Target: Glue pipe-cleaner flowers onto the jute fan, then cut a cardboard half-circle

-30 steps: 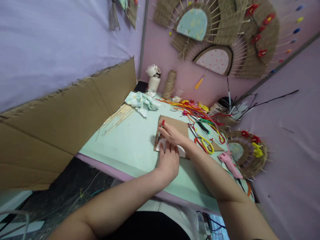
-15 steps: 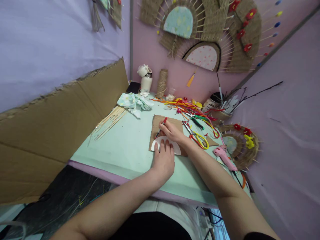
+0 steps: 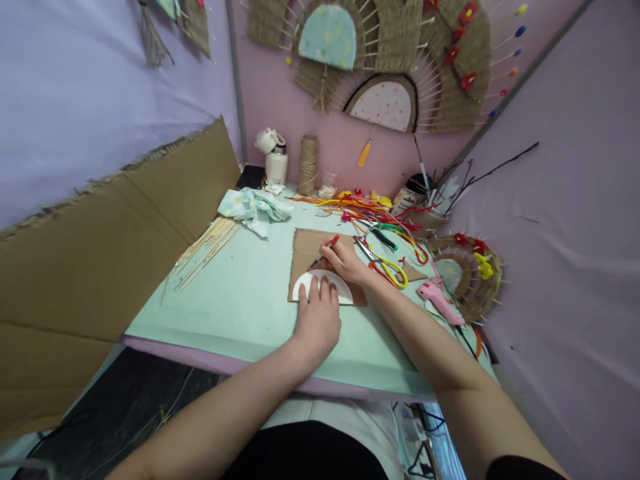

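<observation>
My left hand [image 3: 319,317] lies with fingers spread on a white half-round paper piece [image 3: 303,281], pressing it against a sheet of brown cardboard [image 3: 306,243]. In my right hand [image 3: 345,259] is a red-capped pen [image 3: 323,251], slanted so that its tip meets the cardboard at the upper left of the curved paper edge. The straight side of the paper runs along the cardboard's near edge. My left fingers cover part of the paper, and my right hand hides the cardboard's right part.
Right of the cardboard lie yellow-handled scissors [image 3: 395,272], green-handled pliers [image 3: 384,238] and a pink glue gun [image 3: 440,301]. Thin sticks [image 3: 207,247] and a crumpled patterned cloth [image 3: 255,207] are at left. Behind stand a twine spool [image 3: 308,163] and a white bottle [image 3: 277,165].
The pen tip has moved slightly along the paper's curve, up and to the right, and the pen leans lower. My left hand stays on the paper. The whole view has shifted a little.
</observation>
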### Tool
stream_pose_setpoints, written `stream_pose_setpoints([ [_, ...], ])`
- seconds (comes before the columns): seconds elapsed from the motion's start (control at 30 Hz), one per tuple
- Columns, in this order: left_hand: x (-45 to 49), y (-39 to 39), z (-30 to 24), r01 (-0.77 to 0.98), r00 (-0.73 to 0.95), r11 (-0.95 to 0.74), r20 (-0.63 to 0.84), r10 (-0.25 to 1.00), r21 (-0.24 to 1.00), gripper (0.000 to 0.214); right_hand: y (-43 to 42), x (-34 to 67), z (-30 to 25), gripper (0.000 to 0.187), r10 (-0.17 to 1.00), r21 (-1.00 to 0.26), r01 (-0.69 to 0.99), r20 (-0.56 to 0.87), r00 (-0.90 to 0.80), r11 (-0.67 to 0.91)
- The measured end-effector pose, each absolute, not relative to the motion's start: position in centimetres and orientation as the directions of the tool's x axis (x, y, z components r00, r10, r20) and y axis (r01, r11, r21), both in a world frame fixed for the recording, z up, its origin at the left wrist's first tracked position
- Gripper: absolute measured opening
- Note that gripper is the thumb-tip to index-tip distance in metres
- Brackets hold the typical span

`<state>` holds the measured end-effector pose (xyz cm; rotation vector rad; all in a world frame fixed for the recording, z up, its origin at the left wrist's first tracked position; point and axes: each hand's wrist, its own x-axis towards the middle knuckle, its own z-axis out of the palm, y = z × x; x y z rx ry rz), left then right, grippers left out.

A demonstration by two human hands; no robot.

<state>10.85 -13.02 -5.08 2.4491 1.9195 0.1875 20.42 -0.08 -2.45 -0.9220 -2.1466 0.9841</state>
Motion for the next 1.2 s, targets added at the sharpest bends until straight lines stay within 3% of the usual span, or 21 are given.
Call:
stream_pose_setpoints([
  [0.37,10.8,-13.0,-4.8,0.968,0.239,-0.243,0.067,0.969,0.066,0.055,-0.7,22.6,-2.7,0.025,0.808,-0.816,0.342,0.236,-0.540,0.467],
  [1.2,10.8,-12.9,-4.6,0.967,0.251,-0.253,0.039,0.967,0.037,0.057,-4.8,26.7,-2.8,0.017,0.866,-0.654,0.579,0.273,-0.420,0.487],
])
